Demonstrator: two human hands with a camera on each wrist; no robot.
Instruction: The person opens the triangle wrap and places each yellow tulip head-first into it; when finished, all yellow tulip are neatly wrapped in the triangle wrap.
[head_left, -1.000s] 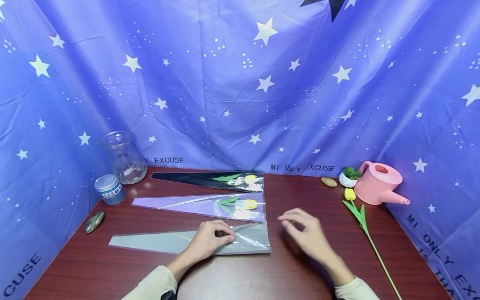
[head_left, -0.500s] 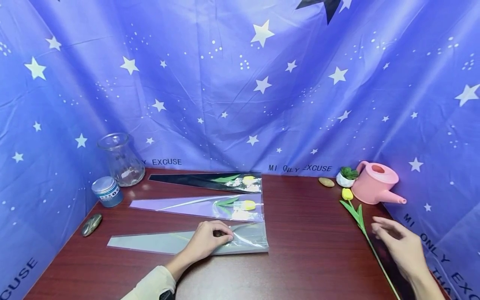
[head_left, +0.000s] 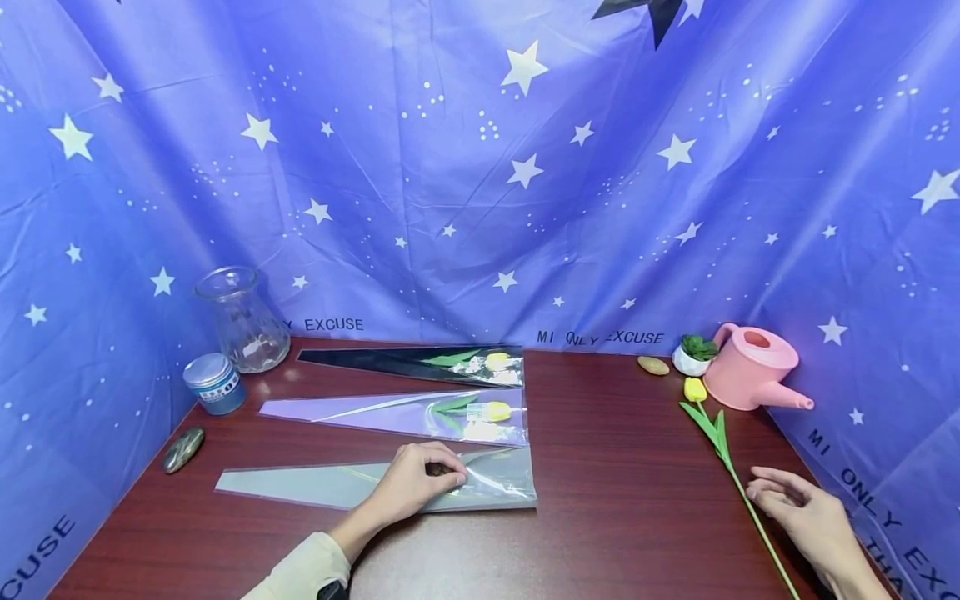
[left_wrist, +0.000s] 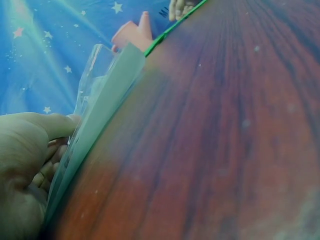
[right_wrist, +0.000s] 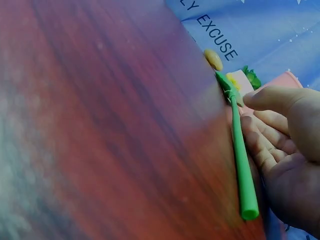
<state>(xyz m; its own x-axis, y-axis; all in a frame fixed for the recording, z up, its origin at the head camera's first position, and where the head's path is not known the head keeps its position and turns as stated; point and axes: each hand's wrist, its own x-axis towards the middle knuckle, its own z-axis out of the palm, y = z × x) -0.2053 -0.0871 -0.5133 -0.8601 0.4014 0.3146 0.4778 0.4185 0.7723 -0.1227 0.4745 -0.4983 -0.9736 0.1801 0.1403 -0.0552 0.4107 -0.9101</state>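
Along the table's [head_left: 600,458] left edge lie a dark stone [head_left: 183,450] and a blue lidded jar [head_left: 216,390], its label too small to read; a clear glass vase [head_left: 252,329] stands just behind. To their right, a black sleeve [head_left: 367,361] and a purple sleeve [head_left: 330,410] each show a yellow tulip, partly lost under glare. Nearest the person is the grey sleeve [head_left: 285,483]. Over its middle, the left hand [head_left: 416,482] pinches the clear film between thumb and fingers, covering whatever lies beneath; the fingertips' exact hold is hard to make out. A dark band at that cuff is cut off below. Farther right come a pale stone [head_left: 653,365], a potted plant [head_left: 693,357] and a pink watering can [head_left: 752,367]. In front lies the loose tulip [head_left: 722,437], its stem leaving the head view. Just beside it, the right hand [head_left: 810,517] is loosely bent, gripping nothing; whether it touches the stem I cannot tell.
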